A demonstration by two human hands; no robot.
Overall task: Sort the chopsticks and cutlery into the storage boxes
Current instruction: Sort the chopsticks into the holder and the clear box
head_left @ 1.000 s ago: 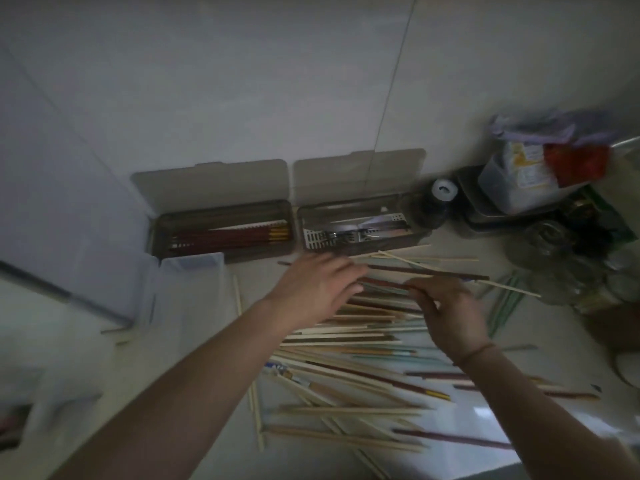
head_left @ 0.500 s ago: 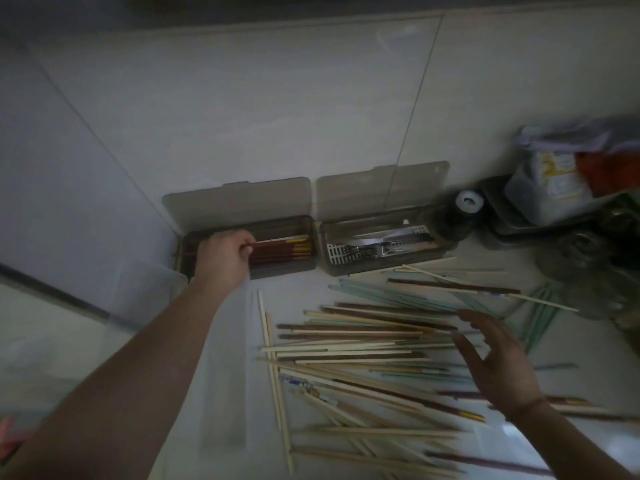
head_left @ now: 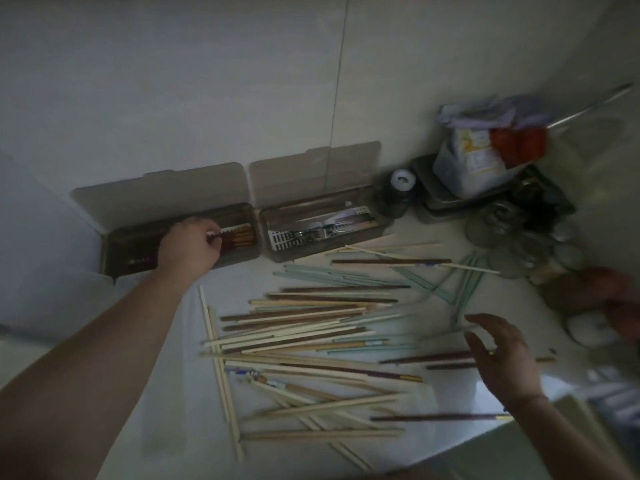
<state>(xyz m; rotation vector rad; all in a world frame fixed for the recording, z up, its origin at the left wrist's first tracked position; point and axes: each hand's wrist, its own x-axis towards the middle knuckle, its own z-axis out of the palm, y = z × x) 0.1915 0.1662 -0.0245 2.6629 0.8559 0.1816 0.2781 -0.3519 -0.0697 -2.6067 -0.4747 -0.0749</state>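
Left hand (head_left: 188, 249): fingers curled on red chopsticks (head_left: 239, 237) inside left storage box (head_left: 121, 244), seating them. Right hand (head_left: 502, 358): released, hovering above loose chopstick pile (head_left: 311, 327), likely for next pick.

Pale wood, dark brown and mint-green chopsticks (head_left: 311, 327) lie scattered across a white counter (head_left: 166, 393) against off-white wall tiles (head_left: 207, 81). Two smoky grey translucent storage boxes (head_left: 249, 258) hold dark red, yellow-tipped chopsticks (head_left: 239, 239) and silver cutlery (head_left: 311, 233).

Left hand (head_left: 188, 247) curled, arm outstretched; right hand (head_left: 504, 358) hovers spread
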